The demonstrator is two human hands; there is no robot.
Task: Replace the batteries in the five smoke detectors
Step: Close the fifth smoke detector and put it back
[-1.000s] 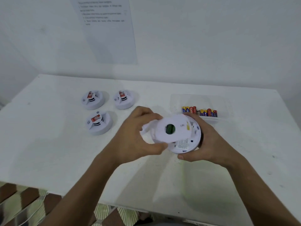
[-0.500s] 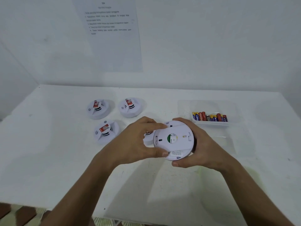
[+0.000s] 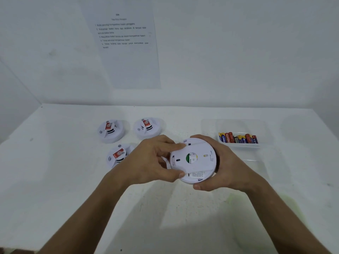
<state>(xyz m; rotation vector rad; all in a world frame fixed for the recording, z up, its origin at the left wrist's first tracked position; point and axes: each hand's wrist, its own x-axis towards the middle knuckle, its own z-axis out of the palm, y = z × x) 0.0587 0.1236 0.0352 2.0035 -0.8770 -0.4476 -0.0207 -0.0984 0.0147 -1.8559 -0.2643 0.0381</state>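
Observation:
I hold a round white smoke detector (image 3: 194, 160) above the table with its back plate facing me; a green patch shows at the plate's centre. My right hand (image 3: 223, 165) cups the body from the right and below. My left hand (image 3: 154, 160) pinches the back plate's left edge with thumb and fingers. Three other white detectors sit on the table at the left: one (image 3: 110, 131) far left, one (image 3: 147, 127) beside it, one (image 3: 118, 157) nearer me. Another white part peeks out behind my left hand.
A clear plastic tray (image 3: 238, 145) with several coloured batteries (image 3: 238, 138) stands right of my hands. A second clear tray (image 3: 256, 167) lies in front of it. A printed sheet (image 3: 124, 44) hangs on the wall. The white table (image 3: 55, 180) meets walls at back and left.
The detector's back plate has settled flush on the body and both hands have lowered slightly with it. My head has tilted up, so the table sits lower in view.

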